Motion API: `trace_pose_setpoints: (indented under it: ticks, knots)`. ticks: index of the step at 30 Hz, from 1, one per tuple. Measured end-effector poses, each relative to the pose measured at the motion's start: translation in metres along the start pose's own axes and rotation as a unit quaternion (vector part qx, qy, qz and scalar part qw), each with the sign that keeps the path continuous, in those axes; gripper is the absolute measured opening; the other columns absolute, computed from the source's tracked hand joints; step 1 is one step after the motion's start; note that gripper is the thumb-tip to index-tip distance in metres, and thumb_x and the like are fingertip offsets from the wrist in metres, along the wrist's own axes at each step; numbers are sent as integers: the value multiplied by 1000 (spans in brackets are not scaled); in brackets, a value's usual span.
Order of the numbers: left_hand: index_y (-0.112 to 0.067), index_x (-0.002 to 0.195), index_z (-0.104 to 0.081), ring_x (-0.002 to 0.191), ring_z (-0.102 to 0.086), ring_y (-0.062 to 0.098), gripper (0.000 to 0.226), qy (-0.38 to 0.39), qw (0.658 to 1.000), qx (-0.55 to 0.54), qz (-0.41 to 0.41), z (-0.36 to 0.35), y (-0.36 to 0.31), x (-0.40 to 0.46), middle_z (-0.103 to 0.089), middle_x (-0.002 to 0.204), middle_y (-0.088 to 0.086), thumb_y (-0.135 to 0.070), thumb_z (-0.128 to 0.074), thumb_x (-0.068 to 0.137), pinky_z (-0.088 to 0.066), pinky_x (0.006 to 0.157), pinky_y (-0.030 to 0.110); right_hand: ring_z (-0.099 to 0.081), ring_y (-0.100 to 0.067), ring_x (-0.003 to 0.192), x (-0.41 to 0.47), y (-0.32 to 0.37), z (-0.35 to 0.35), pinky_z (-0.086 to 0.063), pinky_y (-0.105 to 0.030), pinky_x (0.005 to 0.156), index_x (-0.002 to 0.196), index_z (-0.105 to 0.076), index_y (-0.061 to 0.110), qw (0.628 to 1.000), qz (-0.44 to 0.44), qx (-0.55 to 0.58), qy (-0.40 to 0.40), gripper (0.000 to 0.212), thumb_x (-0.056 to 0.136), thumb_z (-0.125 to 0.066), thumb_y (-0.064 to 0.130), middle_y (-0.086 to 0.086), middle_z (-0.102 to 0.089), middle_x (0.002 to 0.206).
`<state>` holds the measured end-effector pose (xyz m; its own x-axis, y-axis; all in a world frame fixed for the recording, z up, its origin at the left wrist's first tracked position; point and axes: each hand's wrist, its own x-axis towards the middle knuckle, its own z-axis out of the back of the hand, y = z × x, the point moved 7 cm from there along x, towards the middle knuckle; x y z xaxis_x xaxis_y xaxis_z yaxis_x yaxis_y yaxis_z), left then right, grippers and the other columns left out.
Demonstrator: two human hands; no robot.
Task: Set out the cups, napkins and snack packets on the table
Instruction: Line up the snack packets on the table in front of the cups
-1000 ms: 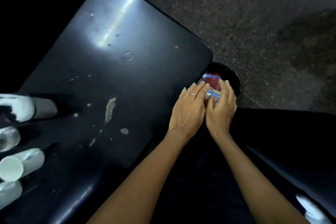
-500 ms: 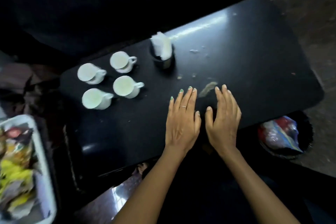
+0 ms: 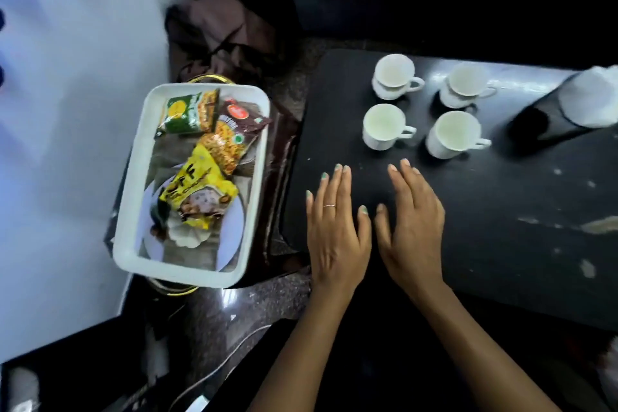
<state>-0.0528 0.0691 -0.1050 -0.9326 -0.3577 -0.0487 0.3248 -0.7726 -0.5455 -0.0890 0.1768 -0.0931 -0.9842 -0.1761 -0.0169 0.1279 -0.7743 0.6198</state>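
Observation:
Several white cups stand grouped on the black table (image 3: 501, 261); the nearest cup (image 3: 384, 126) is just beyond my fingertips. A dark holder with white napkins (image 3: 588, 100) sits at the far right. Left of the table, a white tray (image 3: 197, 271) holds a green snack packet (image 3: 189, 112), a brown one (image 3: 230, 137) and a yellow one (image 3: 197, 194). My left hand (image 3: 336, 227) and my right hand (image 3: 413, 221) lie side by side over the table's left end, flat, fingers spread, holding nothing.
A white plate (image 3: 230, 231) lies under the packets in the tray. A brown bag (image 3: 220, 33) sits behind the tray, beside a pale wall (image 3: 67, 110). Worn pale patches (image 3: 598, 224) mark the table's right part. Dark speckled floor (image 3: 214, 314) lies below the tray.
The view has swung left from a bin with wrappers to the table's cup end and the tray. Both hands left the bin and now hover empty over the table.

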Motion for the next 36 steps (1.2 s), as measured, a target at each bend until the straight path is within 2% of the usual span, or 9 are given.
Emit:
trace_pose_setpoints:
  ticks: [11, 16, 20, 23, 28, 30, 32, 34, 36]
  knots:
    - [-5, 138, -44, 135, -39, 30, 53, -208, 961, 23, 181, 100, 148, -7, -42, 146, 13, -13, -56, 88, -27, 111, 40, -49, -29, 125, 8, 144, -113, -35, -37, 102, 129, -54, 8, 977, 135, 24, 163, 38, 92, -51, 18, -11, -58, 130]
    - [-6, 138, -41, 130, -37, 25, 49, -305, 849, -192, 385, 117, 200, -17, -35, 143, 18, -14, -54, 92, -37, 103, 32, -58, -24, 108, 14, 166, -145, -50, -40, 83, 132, -49, 18, 977, 40, 74, 198, 43, 96, -45, 42, -5, -63, 120]
    - [-6, 127, -53, 103, -54, 20, 39, -231, 774, -339, 482, 108, 234, -9, -57, 128, 15, -31, -47, 98, -38, 75, 23, -58, -26, 112, 21, 165, -172, -50, -45, 89, 134, -47, 13, 961, -59, 108, 248, 60, 89, -52, 53, -7, -62, 125]
    - [-11, 117, -62, 97, -56, 22, 40, -178, 745, -402, 501, 104, 241, -2, -63, 107, 7, -41, -53, 93, -49, 87, 37, -60, -24, 106, 23, 160, -180, -52, -45, 87, 132, -48, 11, 952, -86, 127, 263, 59, 85, -64, 43, -8, -63, 120]
    - [-27, 96, -65, 94, -62, 15, 15, -159, 686, -521, 483, 107, 236, -3, -67, 95, -7, -38, -62, 87, -52, 70, 30, -66, -11, 81, 18, 155, -182, -48, -16, 65, 131, -49, 15, 893, -149, 260, 336, 57, 81, -72, 28, -13, -67, 104]
    - [-30, 91, -66, 88, -66, 10, 5, -157, 676, -559, 454, 110, 229, -3, -71, 93, -8, -32, -63, 88, -55, 61, 26, -66, -13, 74, 15, 157, -178, -52, -16, 68, 117, -61, 22, 859, -149, 321, 369, 39, 80, -74, 23, -16, -64, 92]
    - [-27, 95, -67, 98, -67, 20, 8, -149, 677, -578, 430, 111, 219, -1, -71, 103, 1, -26, -62, 89, -58, 77, 38, -64, -17, 80, 15, 158, -168, -52, -20, 73, 108, -67, 23, 846, -136, 349, 380, 31, 78, -74, 28, -4, -63, 86]
    - [-24, 97, -69, 109, -63, 28, 10, -132, 687, -589, 405, 108, 204, 2, -69, 112, 8, -23, -63, 88, -49, 94, 50, -65, -22, 89, 19, 150, -153, -53, -24, 74, 109, -65, 20, 842, -154, 360, 372, 44, 71, -76, 38, -2, -66, 97]
    - [-24, 100, -68, 107, -65, 25, 14, -103, 703, -597, 372, 103, 192, 7, -71, 110, 5, -24, -64, 87, -51, 89, 45, -66, -22, 99, 24, 139, -143, -53, -29, 78, 117, -56, 15, 833, -202, 356, 373, 68, 60, -76, 44, -8, -64, 113]
